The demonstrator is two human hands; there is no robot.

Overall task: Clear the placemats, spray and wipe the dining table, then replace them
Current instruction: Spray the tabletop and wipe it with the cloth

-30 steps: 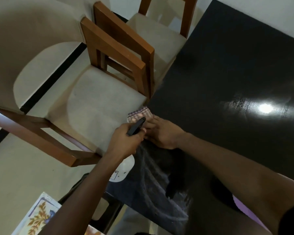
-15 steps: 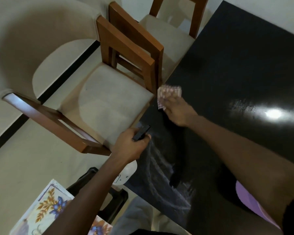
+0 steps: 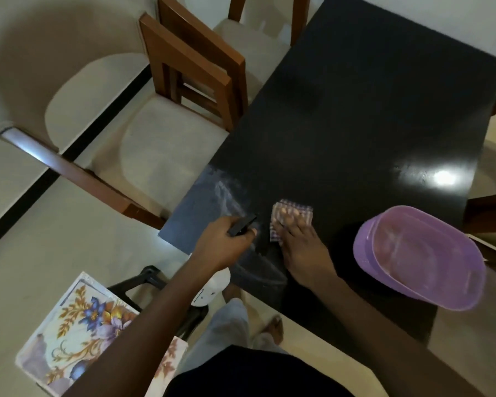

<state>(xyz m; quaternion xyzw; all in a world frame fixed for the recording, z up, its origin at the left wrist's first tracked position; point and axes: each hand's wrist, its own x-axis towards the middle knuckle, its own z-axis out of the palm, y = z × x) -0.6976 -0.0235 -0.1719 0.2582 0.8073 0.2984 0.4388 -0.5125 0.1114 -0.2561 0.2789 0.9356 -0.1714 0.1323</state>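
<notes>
1. L side: left hand [image 3: 225, 242] is curled round the black head of a spray bottle [image 3: 242, 224], gripping it just over the near-left corner of the table [image 3: 370, 110]. The nozzle points away from the person, across the top.
2. The bottle's white body hangs below the hand, off the table edge, partly hidden by the wrist.
3. R side: right hand [image 3: 301, 247] lies flat w/ fingers straight and spread, pressing down on a cloth [image 3: 291, 214]. It is not clenched round it.
4. The cloth is small and checked, pink/purple, and lies on the table top near the front edge, just beside the bottle's head on its right.
5. The table is black, glossy and rectangular. Pale wet smears [image 3: 226, 193] show on the near-left corner, just beyond the left hand.
6. Placemats [image 3: 78, 333]: off the table, a floral stack lying flat on a black stool [image 3: 143, 279] at lower left, partly under the left forearm. Can't tell how many.
7. A purple see-through tub [image 3: 418, 256] sits on the table's near-right part, to the right of the right hand and apart from it.
8. A wooden chair [image 3: 166, 156] w/ a beige seat stands at the table's left side, and a second chair [image 3: 249, 32] stands farther along.
</notes>
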